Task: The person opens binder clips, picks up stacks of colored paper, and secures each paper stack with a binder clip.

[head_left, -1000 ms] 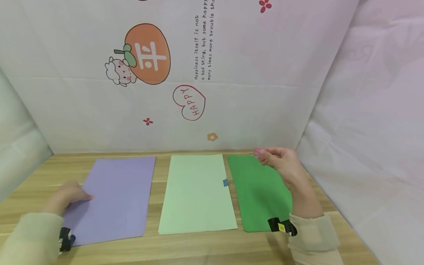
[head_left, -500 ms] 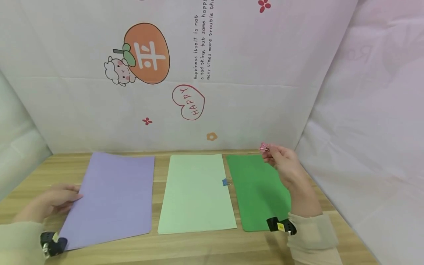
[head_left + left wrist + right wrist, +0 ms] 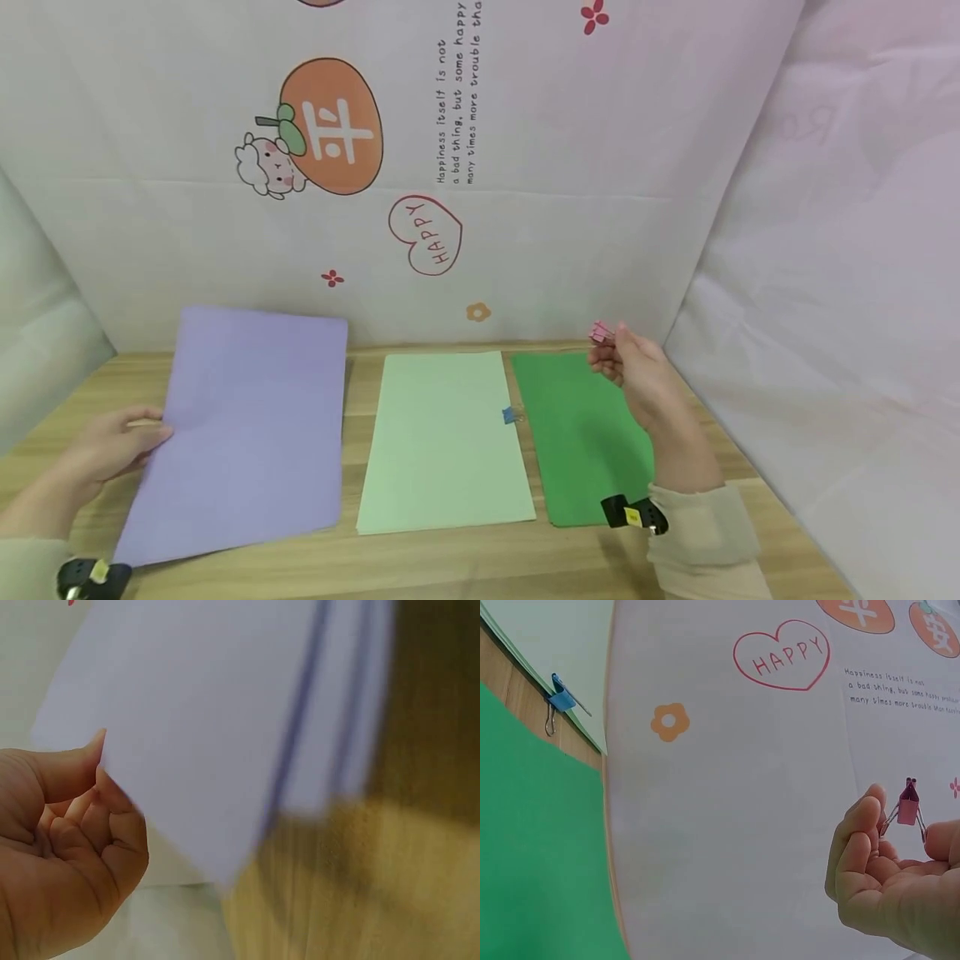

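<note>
My left hand (image 3: pixel 112 446) pinches the left edge of the purple paper (image 3: pixel 255 433) between thumb and fingers. The paper is raised off the table at a tilt. Several sheets fan apart below in the left wrist view, where the thumb and index finger meet at the sheet's edge. Over the far part of the green paper (image 3: pixel 592 442), my right hand (image 3: pixel 648 379) holds a pink binder clip (image 3: pixel 908 811) by its wire handles. The handles are spread between thumb and fingers, and nothing is visible in the clip's mouth.
Light green paper (image 3: pixel 450 442) lies in the middle, with a blue binder clip (image 3: pixel 509 415) on its right edge. Under the papers is a wood-grain table (image 3: pixel 420 567). Printed white cloth (image 3: pixel 540 250) hangs behind it, and more pale cloth stands at both sides.
The left hand has shifted left, and the purple paper has gone from lying flat to being lifted. The right hand has turned slightly, bringing the pink clip into fuller view.
</note>
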Motion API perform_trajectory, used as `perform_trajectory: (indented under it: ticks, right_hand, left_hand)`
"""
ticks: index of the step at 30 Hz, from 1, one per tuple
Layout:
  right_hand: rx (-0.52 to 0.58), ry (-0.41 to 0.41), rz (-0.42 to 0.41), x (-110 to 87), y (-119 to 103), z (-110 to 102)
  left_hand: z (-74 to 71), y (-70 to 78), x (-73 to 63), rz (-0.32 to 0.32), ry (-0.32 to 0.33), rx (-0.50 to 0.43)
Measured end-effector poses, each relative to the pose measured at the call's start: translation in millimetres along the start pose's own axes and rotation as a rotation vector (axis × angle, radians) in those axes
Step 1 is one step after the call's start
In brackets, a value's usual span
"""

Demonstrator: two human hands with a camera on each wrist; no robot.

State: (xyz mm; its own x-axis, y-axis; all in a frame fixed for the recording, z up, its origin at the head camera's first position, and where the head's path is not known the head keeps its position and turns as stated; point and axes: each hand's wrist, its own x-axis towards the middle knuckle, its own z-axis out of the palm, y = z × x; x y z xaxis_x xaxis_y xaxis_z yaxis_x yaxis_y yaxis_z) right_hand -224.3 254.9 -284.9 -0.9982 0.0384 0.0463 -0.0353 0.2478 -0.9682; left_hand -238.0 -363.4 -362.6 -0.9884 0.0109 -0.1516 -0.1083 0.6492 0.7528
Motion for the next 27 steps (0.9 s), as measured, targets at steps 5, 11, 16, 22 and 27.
perform_trajectory:
  ticks: [5,11,16,22,27]
  right_hand:
    - [-0.044,0.015,-0.003,-1.9,0.0,2.3]
    - [-0.038,0.021,-0.014,-0.8,1.5,4.7]
    - [-0.029,0.011,-0.038,1.0,0.9,5.7]
    - [-0.016,-0.006,-0.054,1.0,-2.5,7.6]
    - [-0.003,-0.007,-0.048,2.5,-4.8,10.7]
  left_hand:
    - [1.8,13.5,-3.4,0.046,0.067,-0.026]
    - [9.9,33.4,-5.6,0.078,0.132,-0.041]
    - [11.9,46.5,-6.1,0.095,0.178,-0.026]
    - [6.8,51.8,-8.7,0.098,0.232,-0.022]
    - [3.2,56.0,-10.6,0.092,0.240,-0.140]
